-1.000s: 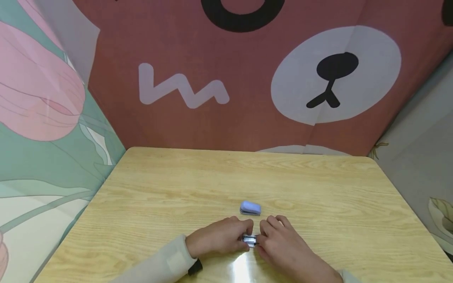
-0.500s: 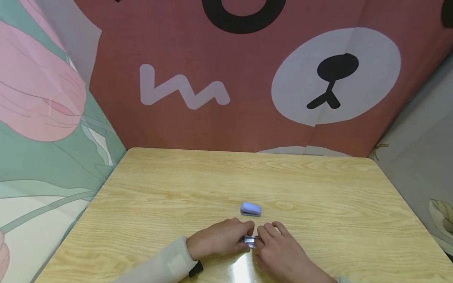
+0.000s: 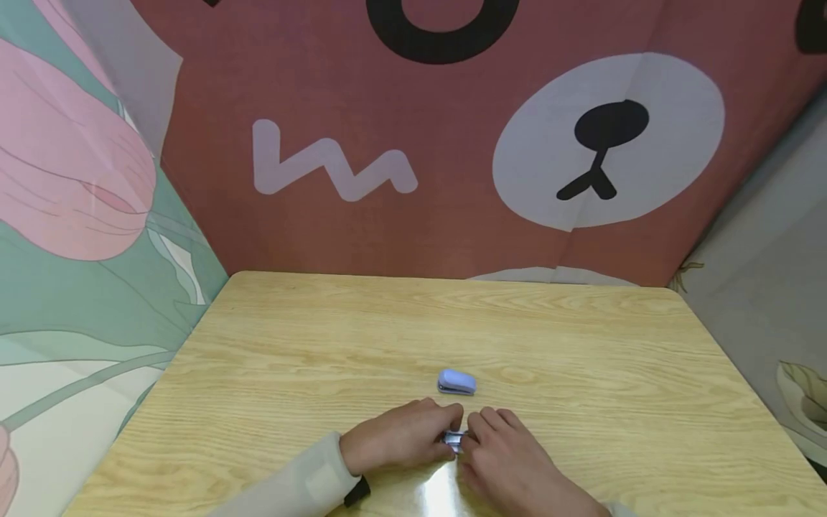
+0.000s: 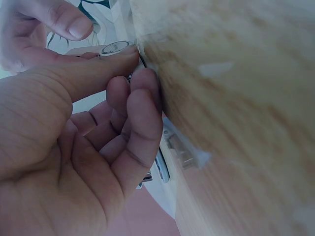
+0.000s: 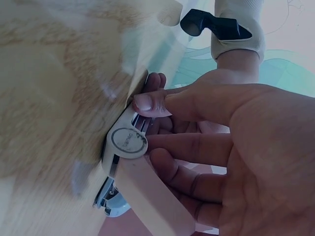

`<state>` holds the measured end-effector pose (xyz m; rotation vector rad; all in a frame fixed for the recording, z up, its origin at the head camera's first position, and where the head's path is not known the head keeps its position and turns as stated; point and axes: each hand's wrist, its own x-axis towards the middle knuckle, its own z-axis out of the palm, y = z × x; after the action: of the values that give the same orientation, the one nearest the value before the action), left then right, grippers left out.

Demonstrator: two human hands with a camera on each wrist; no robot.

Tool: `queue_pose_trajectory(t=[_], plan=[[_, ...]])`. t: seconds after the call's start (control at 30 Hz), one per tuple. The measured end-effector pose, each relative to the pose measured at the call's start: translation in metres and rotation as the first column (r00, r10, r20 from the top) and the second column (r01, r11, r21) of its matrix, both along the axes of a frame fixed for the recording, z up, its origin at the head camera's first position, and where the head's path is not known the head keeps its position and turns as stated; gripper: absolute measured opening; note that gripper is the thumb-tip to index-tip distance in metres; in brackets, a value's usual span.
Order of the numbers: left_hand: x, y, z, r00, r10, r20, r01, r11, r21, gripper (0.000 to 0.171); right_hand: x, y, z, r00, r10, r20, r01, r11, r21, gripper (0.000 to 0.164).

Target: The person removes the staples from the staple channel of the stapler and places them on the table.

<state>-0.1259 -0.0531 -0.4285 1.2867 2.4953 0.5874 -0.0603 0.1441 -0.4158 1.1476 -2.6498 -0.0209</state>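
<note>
A small open stapler [image 3: 454,441] lies between my two hands near the table's front. My left hand [image 3: 402,435] grips its left end between thumb and curled fingers. From the other side, my right hand [image 3: 513,459] holds it with curled fingers. In the right wrist view, the pale stapler [image 5: 129,142] shows a round label at its hinge, its cover swung away from the metal rail, and my right thumb and index finger close on it. My fingers hide much of it. Just beyond my hands sits a second mini stapler, lavender-blue [image 3: 456,382], closed.
The wood-grain table [image 3: 310,337] reaches back to a wall hanging [image 3: 388,230] with a brown bear print. A floral hanging [image 3: 77,287] runs along the left. A black strap [image 3: 357,492] is at my left wrist, below the sleeve [image 3: 310,474].
My right hand has shifted slightly left and its fingers have drawn in, covering more of the open stapler. The left hand and lavender-blue stapler stay about where they were.
</note>
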Motion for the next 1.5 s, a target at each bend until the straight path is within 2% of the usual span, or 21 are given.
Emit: queue_pose_trajectory(t=[0.2, 0.37, 0.5, 0.83, 1.07, 1.27, 1.4, 1.5], plan=[[0.0, -0.001, -0.002, 1.0, 0.001, 0.018, -0.001, 1.0, 0.006, 0.024, 0.001, -0.004, -0.003, 0.995, -0.069, 0.074, 0.074, 0.995, -0.062, 0.016], [-0.001, -0.002, -0.003, 1.0, -0.001, 0.014, 0.001, 1.0, 0.005, 0.023, 0.002, -0.008, -0.005, 0.973, -0.158, 0.168, 0.178, 0.978, -0.111, 0.01], [-0.001, -0.002, -0.003, 1.0, 0.0, 0.004, 0.0, 1.0, 0.003, 0.024, 0.002, -0.01, -0.004, 0.967, -0.198, 0.162, 0.219, 0.968, -0.124, 0.013], [-0.001, -0.002, -0.003, 1.0, 0.008, 0.004, -0.008, 1.0, -0.023, 0.023, 0.002, -0.011, -0.005, 0.973, -0.202, 0.112, 0.216, 0.967, -0.134, 0.012], [-0.001, -0.001, -0.002, 1.0, 0.014, 0.001, -0.014, 1.0, -0.023, 0.024, 0.0, -0.011, -0.008, 0.986, -0.166, -0.003, 0.164, 0.974, -0.155, 0.014], [-0.002, -0.001, -0.002, 1.0, 0.003, -0.023, -0.003, 1.0, -0.022, 0.024, 0.002, -0.012, -0.009, 0.986, -0.15, -0.076, 0.142, 0.985, -0.095, 0.017], [-0.003, 0.0, -0.002, 0.999, 0.0, -0.033, -0.001, 1.0, -0.025, 0.025, 0.003, -0.014, -0.008, 0.987, -0.161, -0.015, 0.159, 0.982, -0.099, 0.014], [-0.003, -0.001, -0.001, 1.0, 0.001, -0.017, -0.002, 1.0, -0.026, 0.024, 0.003, -0.012, -0.009, 0.978, -0.189, 0.085, 0.199, 0.972, -0.126, 0.011]])
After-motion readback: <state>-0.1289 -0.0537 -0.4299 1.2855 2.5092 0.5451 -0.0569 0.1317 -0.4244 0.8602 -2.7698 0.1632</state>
